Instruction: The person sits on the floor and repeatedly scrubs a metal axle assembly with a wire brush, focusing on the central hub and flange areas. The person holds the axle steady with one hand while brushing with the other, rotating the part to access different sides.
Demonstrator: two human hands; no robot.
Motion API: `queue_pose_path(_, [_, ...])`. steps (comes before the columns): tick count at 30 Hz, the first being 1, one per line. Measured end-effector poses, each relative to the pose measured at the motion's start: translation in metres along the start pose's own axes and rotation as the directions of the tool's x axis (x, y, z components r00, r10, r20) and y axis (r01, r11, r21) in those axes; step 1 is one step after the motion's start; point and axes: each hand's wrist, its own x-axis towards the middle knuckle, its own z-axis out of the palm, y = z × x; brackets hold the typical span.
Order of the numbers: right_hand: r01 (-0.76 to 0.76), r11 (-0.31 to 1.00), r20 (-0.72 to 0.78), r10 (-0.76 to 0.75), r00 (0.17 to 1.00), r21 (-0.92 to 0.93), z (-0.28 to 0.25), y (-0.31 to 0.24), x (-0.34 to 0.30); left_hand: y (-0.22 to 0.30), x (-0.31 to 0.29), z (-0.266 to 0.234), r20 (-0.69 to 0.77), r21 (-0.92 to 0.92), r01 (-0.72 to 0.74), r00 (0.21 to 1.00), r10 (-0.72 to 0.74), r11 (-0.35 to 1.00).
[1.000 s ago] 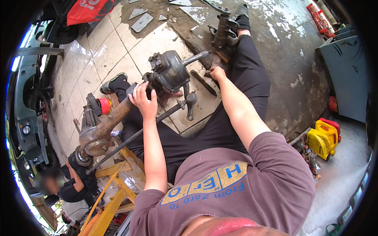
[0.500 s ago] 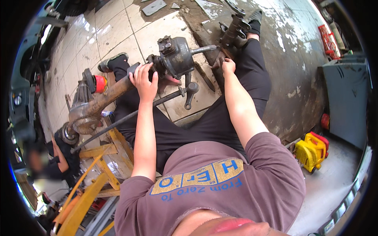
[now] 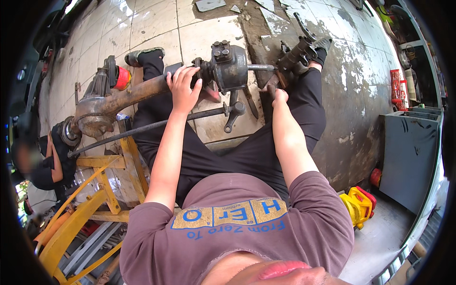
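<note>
A rusty axle beam (image 3: 137, 97) slants from a bulbous housing (image 3: 95, 111) at the left up to a dark wheel hub drum (image 3: 229, 69) with a stub shaft. On the beam's end beside the drum rests my left hand (image 3: 184, 92), fingers spread and holding nothing. A long steel rod (image 3: 156, 127) with a joint arm (image 3: 233, 114) runs below the beam. My right hand (image 3: 280, 96) is closed around a dark brown, bar-like piece (image 3: 271, 89), right of the drum and below the shaft tip. Its far end and exact kind cannot be made out.
Beyond my right hand stands a dark cylindrical metal part (image 3: 295, 54) by my foot. Yellow metal frames (image 3: 107, 190) are at the lower left, near another person (image 3: 45, 164). A grey cabinet (image 3: 408, 156) and a yellow-red container (image 3: 357, 206) stand at the right.
The view has turned, shifting the axle and drum rightward in the picture. My left hand stays on the beam end. My right hand sits slightly lower, still closed on the dark piece.
</note>
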Motion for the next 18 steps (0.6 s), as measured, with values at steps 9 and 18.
queue_pose_path(9, [0.442, 0.682, 0.147, -0.446, 0.883, -0.582, 0.006, -0.018, -0.044, -0.003, -0.004, -0.001, 0.009, 0.008, 0.021, 1.0, -0.022, 1.0])
queue_pose_path(18, [0.602, -0.032, 0.601, -0.132, 0.789, -0.798, 0.031, 0.023, -0.086, 0.004, 0.004, 0.0, -0.016, -0.033, -0.001, 1.0, 0.0, 0.999])
